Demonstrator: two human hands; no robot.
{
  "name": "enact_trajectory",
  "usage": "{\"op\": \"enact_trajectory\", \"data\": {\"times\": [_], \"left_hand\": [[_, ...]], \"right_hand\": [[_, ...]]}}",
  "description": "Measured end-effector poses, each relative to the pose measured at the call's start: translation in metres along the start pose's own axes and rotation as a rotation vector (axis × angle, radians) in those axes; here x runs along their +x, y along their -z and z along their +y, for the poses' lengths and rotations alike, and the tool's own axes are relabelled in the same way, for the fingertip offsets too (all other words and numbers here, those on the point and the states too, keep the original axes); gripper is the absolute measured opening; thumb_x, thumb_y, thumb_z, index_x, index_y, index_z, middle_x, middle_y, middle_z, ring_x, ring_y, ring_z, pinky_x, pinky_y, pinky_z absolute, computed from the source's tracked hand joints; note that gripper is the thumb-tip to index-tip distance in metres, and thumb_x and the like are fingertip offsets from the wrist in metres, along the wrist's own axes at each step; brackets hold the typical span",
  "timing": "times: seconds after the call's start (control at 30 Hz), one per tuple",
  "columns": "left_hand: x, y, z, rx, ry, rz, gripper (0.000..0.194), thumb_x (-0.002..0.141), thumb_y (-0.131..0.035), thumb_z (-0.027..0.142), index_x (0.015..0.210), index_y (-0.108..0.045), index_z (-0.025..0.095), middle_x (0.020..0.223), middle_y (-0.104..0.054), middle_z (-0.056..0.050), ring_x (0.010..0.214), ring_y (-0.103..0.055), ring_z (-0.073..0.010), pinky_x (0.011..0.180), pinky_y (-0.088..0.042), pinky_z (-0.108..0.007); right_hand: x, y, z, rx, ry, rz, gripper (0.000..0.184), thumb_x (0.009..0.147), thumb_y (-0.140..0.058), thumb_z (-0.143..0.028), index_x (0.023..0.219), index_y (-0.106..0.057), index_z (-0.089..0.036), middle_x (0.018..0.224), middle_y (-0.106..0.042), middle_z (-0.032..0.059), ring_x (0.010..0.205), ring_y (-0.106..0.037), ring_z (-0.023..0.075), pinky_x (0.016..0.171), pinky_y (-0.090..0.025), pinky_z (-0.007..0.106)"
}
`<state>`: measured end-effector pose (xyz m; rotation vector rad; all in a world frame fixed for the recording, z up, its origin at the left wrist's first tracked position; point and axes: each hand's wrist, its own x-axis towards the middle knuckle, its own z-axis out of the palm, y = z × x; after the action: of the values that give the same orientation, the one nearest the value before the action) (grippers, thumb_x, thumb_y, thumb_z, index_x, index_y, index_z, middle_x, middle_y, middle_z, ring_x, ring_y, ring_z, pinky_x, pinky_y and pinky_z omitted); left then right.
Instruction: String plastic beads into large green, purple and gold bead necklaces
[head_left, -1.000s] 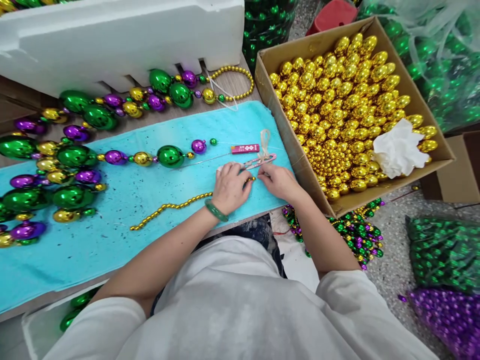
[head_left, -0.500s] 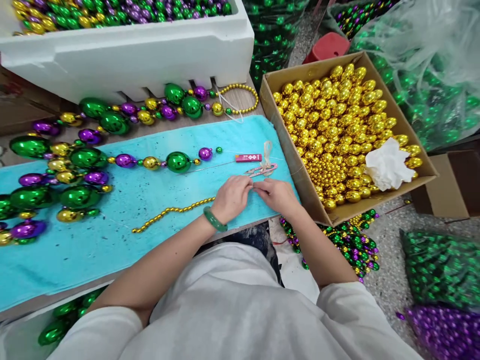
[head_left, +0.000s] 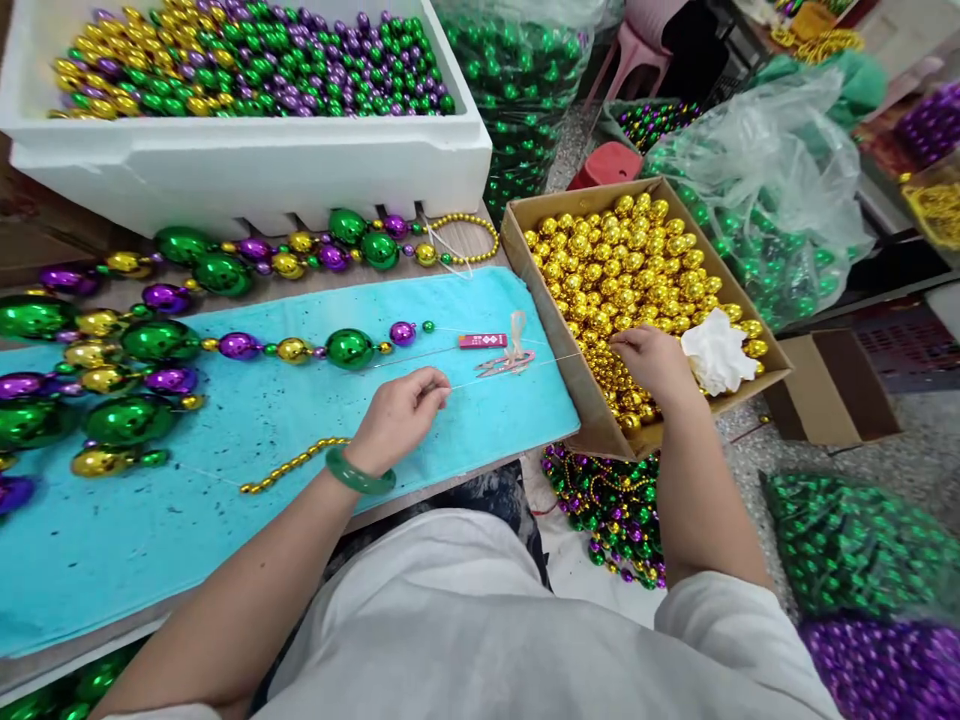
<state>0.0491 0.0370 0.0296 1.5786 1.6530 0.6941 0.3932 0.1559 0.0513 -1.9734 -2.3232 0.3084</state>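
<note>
My left hand, with a green bangle on its wrist, is closed in a pinch above the blue cloth. A thin pale thread stretches from its fingertips toward my right hand. That hand pinches over the cardboard box of gold beads, near the small beads. Below the left hand, a short string of small gold beads trails leftward over the cloth. Pink-handled thread snips and a small magenta packet lie just beyond the thread.
Strung large green, purple and gold beads cover the cloth's left side. Behind stands a white foam box of mixed beads. White crumpled tissue rests on the gold beads. Bagged green beads sit on the floor at right.
My hands, close together before, have moved apart. The right has gone over the gold bead box, the left has shifted left, and the thread now spans between them. The view has also shifted.
</note>
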Motion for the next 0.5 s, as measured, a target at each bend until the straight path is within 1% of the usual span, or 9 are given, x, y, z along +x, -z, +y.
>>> {"op": "enact_trajectory", "data": {"times": [0.07, 0.1, 0.17, 0.23, 0.27, 0.3, 0.4, 0.43, 0.5], "left_hand": [[0.001, -0.003, 0.002, 0.028, -0.01, -0.005, 0.015, 0.084, -0.048, 0.031, 0.08, -0.059, 0.022, 0.066, -0.064, 0.003, 0.059, -0.055, -0.0143, 0.06, -0.039, -0.027], [0.002, -0.004, 0.002, 0.046, -0.011, 0.0, 0.015, 0.084, -0.048, 0.031, 0.08, -0.06, 0.022, 0.066, -0.064, 0.003, 0.059, -0.055, -0.0148, 0.061, -0.039, -0.027], [0.004, -0.003, -0.001, 0.077, -0.006, 0.024, 0.015, 0.083, -0.048, 0.031, 0.079, -0.06, 0.022, 0.066, -0.064, 0.002, 0.061, -0.056, -0.0159, 0.062, -0.04, -0.028], [0.007, -0.003, -0.006, 0.098, -0.008, 0.047, 0.014, 0.081, -0.049, 0.03, 0.077, -0.06, 0.022, 0.071, -0.064, 0.0, 0.066, -0.058, -0.0174, 0.065, -0.042, -0.029], [0.008, -0.003, -0.008, 0.114, -0.014, 0.046, 0.014, 0.081, -0.05, 0.029, 0.076, -0.06, 0.021, 0.074, -0.065, -0.001, 0.069, -0.059, -0.0181, 0.066, -0.043, -0.03], [0.009, -0.004, -0.011, 0.141, -0.021, 0.035, 0.014, 0.08, -0.05, 0.028, 0.076, -0.061, 0.021, 0.078, -0.065, -0.003, 0.072, -0.059, -0.0189, 0.068, -0.044, -0.031], [0.009, -0.011, -0.017, 0.318, -0.075, -0.019, 0.017, 0.081, -0.049, 0.023, 0.075, -0.064, 0.02, 0.084, -0.064, -0.007, 0.079, -0.059, -0.0231, 0.073, -0.047, -0.036], [0.008, -0.015, -0.017, 0.397, -0.101, -0.031, 0.019, 0.081, -0.048, 0.021, 0.073, -0.065, 0.02, 0.084, -0.063, -0.009, 0.082, -0.058, -0.0251, 0.074, -0.047, -0.038], [0.005, -0.022, -0.014, 0.543, -0.159, -0.053, 0.024, 0.083, -0.046, 0.017, 0.069, -0.065, 0.021, 0.083, -0.061, -0.012, 0.088, -0.055, -0.029, 0.074, -0.047, -0.041]], "right_hand": [[0.003, -0.005, -0.001, -0.057, -0.001, 0.004, 0.03, 0.083, -0.05, -0.018, 0.097, -0.076, -0.017, 0.106, -0.067, 0.0138, 0.093, -0.061, 0.0263, 0.081, -0.049, 0.041], [0.003, -0.006, -0.006, -0.069, 0.036, 0.035, 0.032, 0.082, -0.048, -0.015, 0.1, -0.075, -0.016, 0.108, -0.066, 0.0148, 0.097, -0.06, 0.0277, 0.083, -0.049, 0.043], [0.001, -0.007, -0.025, -0.047, 0.147, 0.119, 0.036, 0.084, -0.045, -0.013, 0.107, -0.072, -0.016, 0.111, -0.065, 0.0149, 0.106, -0.057, 0.0291, 0.088, -0.048, 0.043], [0.0, -0.009, -0.05, -0.009, 0.233, 0.143, 0.035, 0.088, -0.043, -0.015, 0.109, -0.07, -0.016, 0.111, -0.065, 0.0138, 0.107, -0.056, 0.0279, 0.089, -0.047, 0.041], [0.001, -0.011, -0.062, -0.002, 0.266, 0.11, 0.033, 0.09, -0.042, -0.017, 0.108, -0.07, -0.017, 0.11, -0.066, 0.0132, 0.105, -0.057, 0.0267, 0.088, -0.047, 0.038], [0.003, -0.015, -0.074, -0.013, 0.306, 0.049, 0.032, 0.092, -0.042, -0.018, 0.106, -0.07, -0.017, 0.108, -0.066, 0.0129, 0.103, -0.058, 0.0255, 0.086, -0.046, 0.036], [0.011, -0.031, -0.1, -0.131, 0.477, -0.168, 0.029, 0.093, -0.042, -0.017, 0.102, -0.069, -0.015, 0.104, -0.066, 0.0128, 0.1, -0.057, 0.0243, 0.082, -0.044, 0.033], [0.014, -0.037, -0.105, -0.179, 0.537, -0.207, 0.029, 0.094, -0.041, -0.017, 0.102, -0.069, -0.015, 0.104, -0.066, 0.0131, 0.1, -0.057, 0.0249, 0.082, -0.044, 0.033], [0.017, -0.047, -0.111, -0.249, 0.628, -0.224, 0.03, 0.094, -0.039, -0.016, 0.105, -0.067, -0.013, 0.107, -0.065, 0.014, 0.101, -0.055, 0.0262, 0.082, -0.043, 0.034]]}}
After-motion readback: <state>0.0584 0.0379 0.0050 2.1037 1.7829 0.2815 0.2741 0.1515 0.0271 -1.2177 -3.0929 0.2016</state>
